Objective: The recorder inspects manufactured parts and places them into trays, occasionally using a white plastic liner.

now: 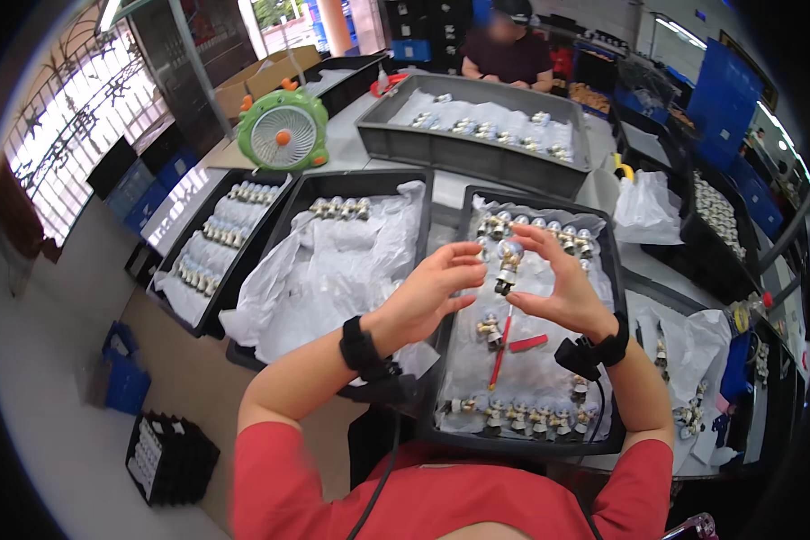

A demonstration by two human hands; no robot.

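Observation:
A small figurine (508, 264) with pale blue hair and a white and gold outfit is upright between the thumb and fingers of my right hand (562, 288), above a black tray (454, 360) lined with white sheeting. Just left of it, my left hand (432, 292) has its fingers apart and holds nothing. Under my hands, a thin red tool (499, 360) and a short red bar (528, 343) lie on the sheeting. One figurine (490, 331) is beside the tool. More figurines (540, 419) line the near edge of the tray, and others stand along its far edge.
Left of my tray are two more black trays with figurines, one with crumpled white sheeting (333, 270). A green fan (283, 130) stands at the far left. Beyond is a large grey tray (468, 148), with a person (510, 54) behind it. A white plastic bag (648, 207) lies right.

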